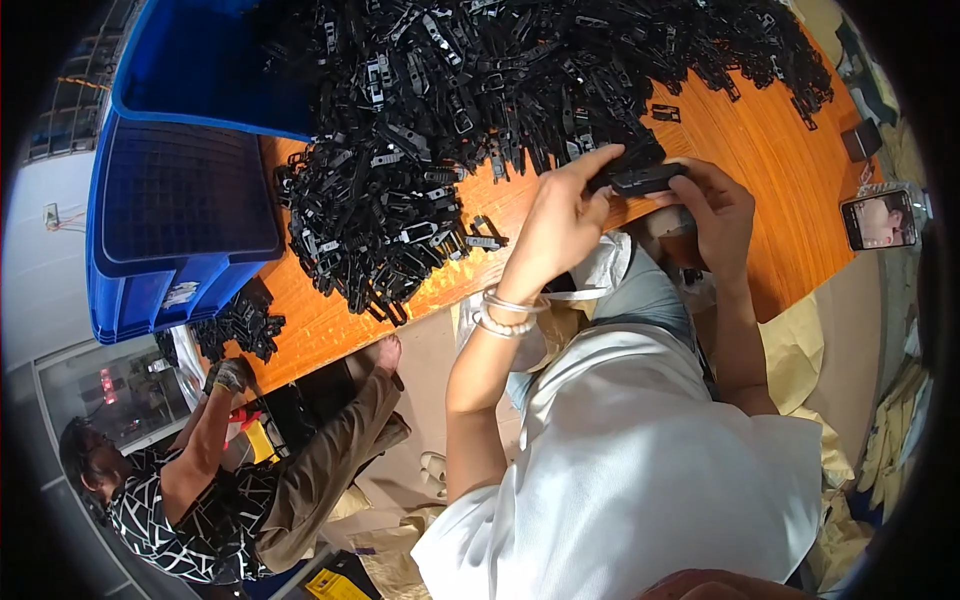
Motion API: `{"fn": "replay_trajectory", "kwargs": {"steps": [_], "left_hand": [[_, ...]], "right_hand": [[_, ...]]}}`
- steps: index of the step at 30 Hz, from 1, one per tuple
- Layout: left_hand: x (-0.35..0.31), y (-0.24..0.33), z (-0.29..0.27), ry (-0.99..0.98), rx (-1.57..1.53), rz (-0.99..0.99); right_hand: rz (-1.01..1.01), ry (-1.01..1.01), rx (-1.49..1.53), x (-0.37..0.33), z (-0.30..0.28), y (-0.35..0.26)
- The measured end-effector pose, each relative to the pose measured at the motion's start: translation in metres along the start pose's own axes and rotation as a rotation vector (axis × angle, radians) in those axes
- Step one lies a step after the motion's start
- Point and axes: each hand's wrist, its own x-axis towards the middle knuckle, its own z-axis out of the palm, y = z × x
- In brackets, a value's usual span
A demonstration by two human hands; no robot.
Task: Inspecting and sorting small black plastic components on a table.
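Near the front edge of the table, my two hands hold a long black plastic part (645, 180) between them. My left hand (568, 222) has its thumb at the part's left end, with the index finger stretched along above it. At the other end my right hand (718, 212) pinches it between thumb and fingers. Just behind my fingertips is more black plastic, and I cannot tell whether it is joined to the held part. Beyond my hands spreads a big pile of black plastic parts (480, 90), some showing silvery faces.
Stacked blue plastic crates (185, 190) stand at the left. A co-worker in a patterned shirt (190, 510) sits there, gloved hands at a smaller black heap (240, 325). A phone (880, 220) hangs by the wooden table's (800, 190) right edge. Brown paper (800, 350) lies at right.
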Motion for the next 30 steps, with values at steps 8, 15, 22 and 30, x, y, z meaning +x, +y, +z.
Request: {"fn": "replay_trajectory", "kwargs": {"steps": [8, 15, 22, 30], "left_hand": [[-0.024, -0.004, 0.002, 0.157, -0.094, 0.058], [-0.048, -0.001, -0.01, 0.132, 0.124, -0.01], [-0.073, -0.014, -0.009, 0.099, -0.072, -0.076], [-0.098, -0.043, -0.038, 0.428, 0.932, -0.018]], "right_hand": [[-0.231, -0.137, -0.186, -0.007, 0.012, 0.01], [-0.121, -0.299, -0.181, -0.009, 0.03, 0.002], [0.011, -0.374, -0.074, -0.009, 0.031, 0.01], [0.01, -0.578, -0.353, -0.028, 0.034, 0.039]]}}
